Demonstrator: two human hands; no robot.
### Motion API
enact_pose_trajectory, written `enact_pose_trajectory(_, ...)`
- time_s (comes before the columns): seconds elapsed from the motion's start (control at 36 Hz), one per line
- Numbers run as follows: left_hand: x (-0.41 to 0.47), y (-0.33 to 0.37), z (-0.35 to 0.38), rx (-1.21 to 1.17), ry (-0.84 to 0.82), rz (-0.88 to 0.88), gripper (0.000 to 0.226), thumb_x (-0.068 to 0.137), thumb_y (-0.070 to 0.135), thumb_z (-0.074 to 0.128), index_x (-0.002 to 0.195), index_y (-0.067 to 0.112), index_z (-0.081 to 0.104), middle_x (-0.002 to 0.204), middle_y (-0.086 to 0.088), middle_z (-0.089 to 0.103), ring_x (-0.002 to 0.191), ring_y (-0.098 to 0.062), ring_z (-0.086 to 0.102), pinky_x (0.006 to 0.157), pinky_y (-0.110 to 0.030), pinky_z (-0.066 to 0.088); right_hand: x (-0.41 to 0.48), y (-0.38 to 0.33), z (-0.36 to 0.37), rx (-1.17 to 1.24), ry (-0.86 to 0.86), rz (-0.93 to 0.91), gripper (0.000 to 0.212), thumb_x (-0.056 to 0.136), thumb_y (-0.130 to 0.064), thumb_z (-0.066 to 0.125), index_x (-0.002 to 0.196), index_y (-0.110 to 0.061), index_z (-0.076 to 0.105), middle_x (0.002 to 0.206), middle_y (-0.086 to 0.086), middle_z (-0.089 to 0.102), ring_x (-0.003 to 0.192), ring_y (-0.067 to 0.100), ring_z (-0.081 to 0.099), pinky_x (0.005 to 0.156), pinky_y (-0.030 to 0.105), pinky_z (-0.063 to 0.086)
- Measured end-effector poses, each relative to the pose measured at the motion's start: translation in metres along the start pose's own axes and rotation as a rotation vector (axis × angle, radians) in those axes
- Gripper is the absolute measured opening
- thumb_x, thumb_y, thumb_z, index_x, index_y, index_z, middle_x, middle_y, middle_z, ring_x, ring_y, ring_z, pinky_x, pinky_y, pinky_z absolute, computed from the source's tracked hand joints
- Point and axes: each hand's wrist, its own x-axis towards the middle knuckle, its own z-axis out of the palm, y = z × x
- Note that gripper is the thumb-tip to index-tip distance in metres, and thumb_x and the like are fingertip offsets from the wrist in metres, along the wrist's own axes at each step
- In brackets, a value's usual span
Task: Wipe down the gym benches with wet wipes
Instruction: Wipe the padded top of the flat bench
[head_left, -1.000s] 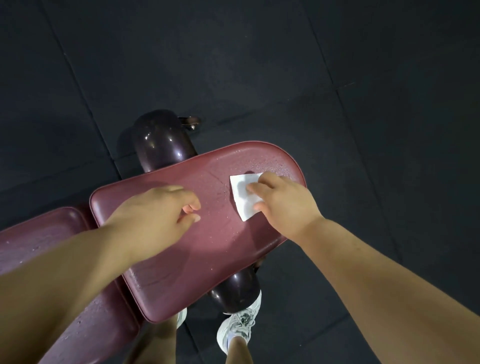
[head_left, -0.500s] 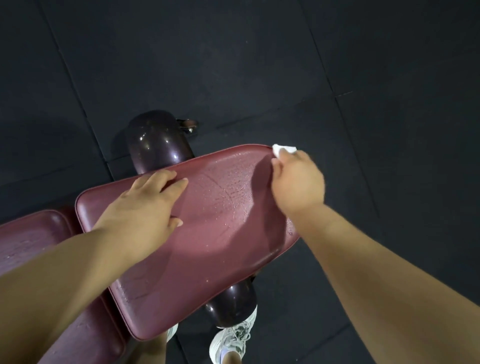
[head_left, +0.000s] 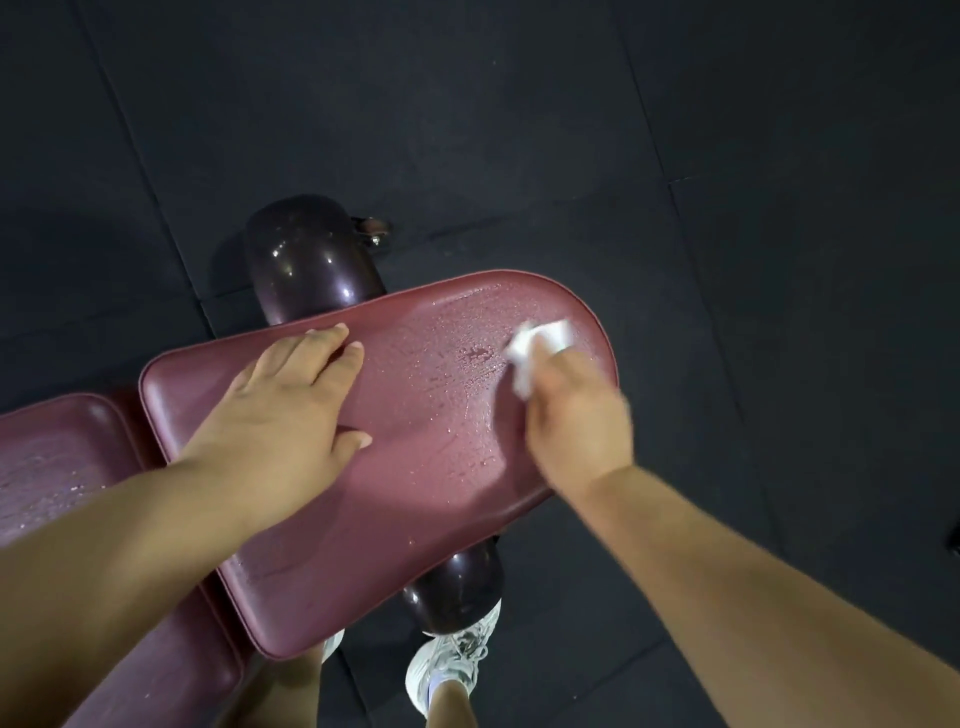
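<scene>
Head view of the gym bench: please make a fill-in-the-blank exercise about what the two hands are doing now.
1. The right hand holds a white ___ on the bench pad.
2. The left hand lies ___ on the pad, holding nothing.
3. The pad's surface near the wipe is covered with water ___.

Missing words: wipe; flat; droplets

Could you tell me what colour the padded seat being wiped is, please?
The seat pad is a maroon, reddish-brown vinyl, clearest in the head view.
</scene>
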Motion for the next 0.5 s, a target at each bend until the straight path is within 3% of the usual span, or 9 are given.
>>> enact_pose_trajectory(0.06, -0.004, 0.006, 0.005, -0.008, 0.015, -0.028, 0.082, 0.083, 0.044, 0.062, 0.149, 0.017, 0.021, 0.153, -0.003, 0.007, 0.135, -0.026, 0.006, 0.114, -0.044, 0.016, -0.033, -0.014, 0.012, 0.063, -0.124, -0.374, 0.03, 0.077, -0.003, 0.052, 0.104, -0.013, 0.061, 0.077, 0.002, 0.065, 0.059, 0.024, 0.06, 0.057, 0.025, 0.039)
enact_pose_trajectory(0.11, -0.01, 0.01, 0.011, -0.008, 0.059, -0.019, 0.08, 0.076, 0.039, 0.072, 0.144, 0.016, 0.035, 0.148, -0.007, 0.015, 0.127, -0.029, 0.01, 0.11, -0.052, 0.021, -0.042, -0.009, 0.008, 0.005, -0.224, -0.56, 0.036, 0.078, -0.006, 0.052, 0.114, -0.008, 0.059, 0.085, 0.004, 0.067, 0.065, 0.023, 0.058, 0.061, 0.029, 0.044)
enact_pose_trajectory(0.17, -0.015, 0.013, 0.018, -0.012, 0.083, 0.004, 0.081, 0.07, 0.038, 0.078, 0.139, 0.014, 0.043, 0.145, -0.009, 0.024, 0.123, -0.028, 0.016, 0.105, -0.056, 0.028, -0.031, 0.013, 0.0, -0.031, -0.198, -0.322, 0.033, 0.079, -0.008, 0.057, 0.111, -0.014, 0.064, 0.085, 0.005, 0.065, 0.07, 0.023, 0.056, 0.066, 0.031, 0.046)
enact_pose_trajectory(0.22, -0.019, 0.014, 0.024, 0.001, 0.064, -0.007, 0.085, 0.072, 0.042, 0.075, 0.143, 0.015, 0.037, 0.149, -0.007, 0.023, 0.126, -0.025, 0.013, 0.108, -0.053, 0.026, -0.017, 0.032, -0.011, -0.053, -0.07, 0.06, 0.034, 0.084, -0.01, 0.052, 0.114, -0.017, 0.065, 0.085, 0.009, 0.06, 0.073, 0.029, 0.057, 0.063, 0.032, 0.049)
enact_pose_trajectory(0.28, -0.021, 0.017, 0.029, -0.019, 0.057, -0.005, 0.087, 0.077, 0.044, 0.07, 0.148, 0.017, 0.027, 0.154, -0.005, 0.014, 0.132, -0.025, 0.008, 0.111, -0.049, 0.018, -0.012, 0.041, -0.011, 0.009, 0.009, 0.324, 0.041, 0.089, -0.009, 0.047, 0.128, -0.013, 0.058, 0.093, 0.013, 0.058, 0.079, 0.033, 0.056, 0.066, 0.036, 0.045)
enact_pose_trajectory(0.33, -0.021, 0.019, 0.032, -0.038, 0.037, -0.019, 0.087, 0.083, 0.045, 0.062, 0.15, 0.02, 0.014, 0.157, -0.001, 0.001, 0.138, -0.025, -0.001, 0.114, -0.044, 0.007, -0.021, 0.026, -0.001, 0.032, 0.046, 0.359, 0.041, 0.087, -0.006, 0.047, 0.124, -0.013, 0.061, 0.097, 0.013, 0.059, 0.082, 0.032, 0.057, 0.07, 0.035, 0.043)
enact_pose_trajectory(0.39, -0.021, 0.02, 0.032, -0.043, 0.015, -0.039, 0.086, 0.086, 0.047, 0.056, 0.151, 0.023, 0.004, 0.156, 0.003, -0.009, 0.14, -0.024, -0.008, 0.115, -0.041, 0.001, -0.041, -0.001, 0.009, 0.058, 0.036, 0.082, 0.039, 0.078, -0.007, 0.047, 0.11, -0.018, 0.068, 0.093, 0.007, 0.063, 0.074, 0.026, 0.058, 0.064, 0.033, 0.045)
enact_pose_trajectory(0.44, -0.022, 0.021, 0.031, -0.035, 0.012, -0.048, 0.086, 0.087, 0.048, 0.054, 0.151, 0.024, 0.002, 0.156, 0.006, -0.012, 0.14, -0.022, -0.009, 0.116, -0.041, 0.005, -0.071, -0.017, 0.018, 0.12, -0.141, -0.359, 0.038, 0.079, -0.007, 0.049, 0.114, -0.011, 0.065, 0.087, 0.006, 0.065, 0.068, 0.024, 0.058, 0.056, 0.034, 0.05)
enact_pose_trajectory(0.5, -0.024, 0.02, 0.028, -0.018, 0.014, -0.041, 0.085, 0.086, 0.048, 0.055, 0.151, 0.024, 0.004, 0.156, 0.006, -0.011, 0.139, -0.021, -0.007, 0.115, -0.042, 0.013, -0.084, -0.009, 0.017, 0.12, -0.296, -0.624, 0.04, 0.082, -0.007, 0.048, 0.121, -0.004, 0.059, 0.089, 0.009, 0.066, 0.069, 0.028, 0.062, 0.058, 0.035, 0.052)
